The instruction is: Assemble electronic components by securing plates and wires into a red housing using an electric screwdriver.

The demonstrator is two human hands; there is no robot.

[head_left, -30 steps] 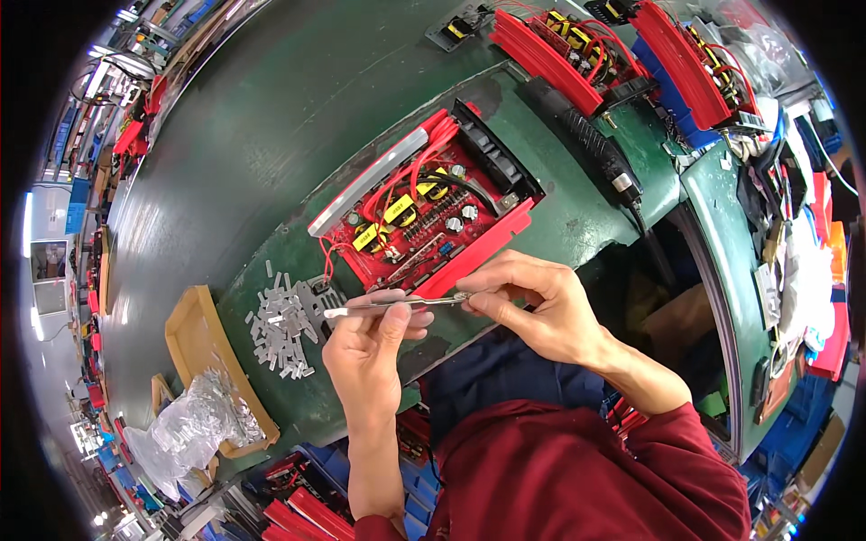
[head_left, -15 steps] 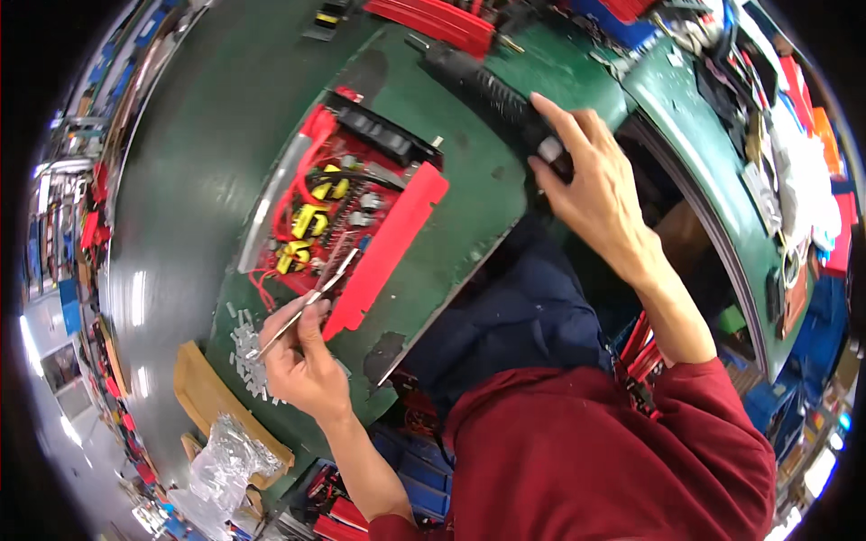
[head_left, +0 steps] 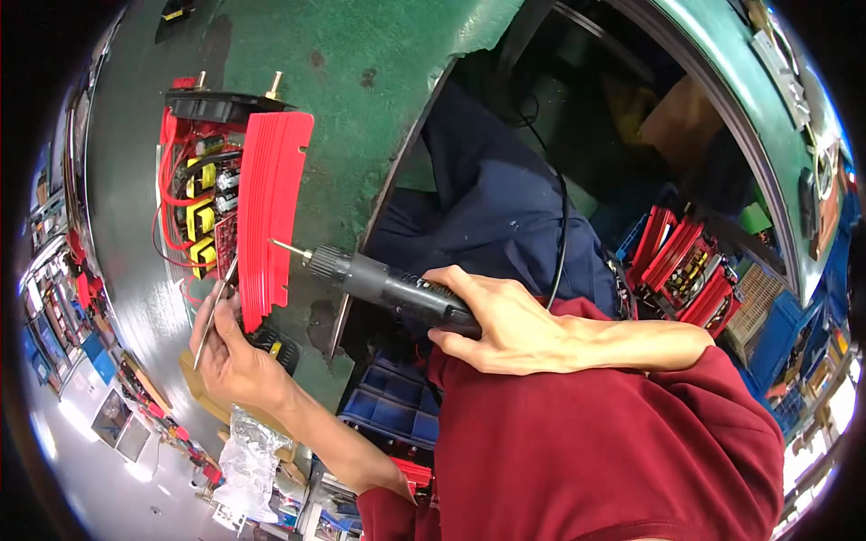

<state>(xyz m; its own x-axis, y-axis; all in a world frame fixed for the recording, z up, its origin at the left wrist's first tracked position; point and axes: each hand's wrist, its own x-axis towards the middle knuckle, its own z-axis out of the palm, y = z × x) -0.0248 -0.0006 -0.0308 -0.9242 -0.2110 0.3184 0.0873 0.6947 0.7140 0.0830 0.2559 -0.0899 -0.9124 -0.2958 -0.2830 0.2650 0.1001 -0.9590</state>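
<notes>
My right hand (head_left: 505,325) is wrapped around a black electric screwdriver (head_left: 388,287). Its thin bit points left, and the tip is at the ribbed red side panel (head_left: 275,198) of an electronic unit; whether it touches is hard to tell. Tilted up on its side, the unit exposes a red circuit board with yellow-wrapped transformers (head_left: 200,216), red wires and a black end plate (head_left: 221,106) with brass posts. Slim metal tweezers (head_left: 213,317) are pinched in my left hand (head_left: 239,365), whose fingertips are at the unit's near end, partly hidden behind the panel.
The green-topped bench (head_left: 361,108) ends in a worn edge beside my lap. A black cable (head_left: 563,225) hangs over my dark trousers. Blue bins (head_left: 388,406) and more red units (head_left: 686,266) are below. A clear plastic bag (head_left: 248,464) lies at lower left.
My right hand has brought the screwdriver from the bench toward me and turned its bit to the unit. The unit is now tilted up, with its red side panel facing me. My view has shifted.
</notes>
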